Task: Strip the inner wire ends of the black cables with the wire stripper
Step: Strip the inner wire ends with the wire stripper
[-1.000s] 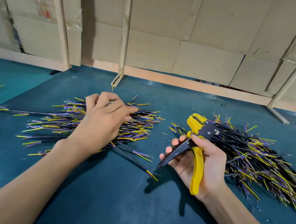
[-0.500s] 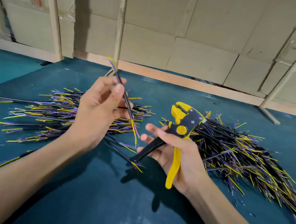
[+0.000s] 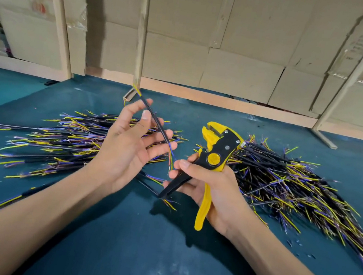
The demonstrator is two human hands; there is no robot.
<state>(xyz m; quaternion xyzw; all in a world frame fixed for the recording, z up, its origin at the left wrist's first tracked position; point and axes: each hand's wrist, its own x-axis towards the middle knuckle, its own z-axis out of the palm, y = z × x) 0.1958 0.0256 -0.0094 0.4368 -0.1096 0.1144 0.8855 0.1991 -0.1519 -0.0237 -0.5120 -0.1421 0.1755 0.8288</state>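
My left hand (image 3: 128, 146) holds one short black cable (image 3: 155, 120) between thumb and fingers, palm turned up, above the table. The cable slants from upper left to lower right, with yellow and purple inner wires at both ends. Its lower wire ends (image 3: 171, 159) hang just left of my right hand (image 3: 213, 187). That hand grips the yellow and black wire stripper (image 3: 216, 155) by its handles, jaws pointing up and away. The jaws hold nothing.
A pile of black cables (image 3: 64, 140) lies on the blue table mat (image 3: 138, 247) behind my left hand, and a larger pile (image 3: 296, 189) spreads to the right. Cardboard panels and wooden posts (image 3: 140, 39) stand along the table's far edge.
My left hand picked a cable from the left pile, lifted it and turned palm up. My right hand brought the stripper up and toward the cable's lower end.
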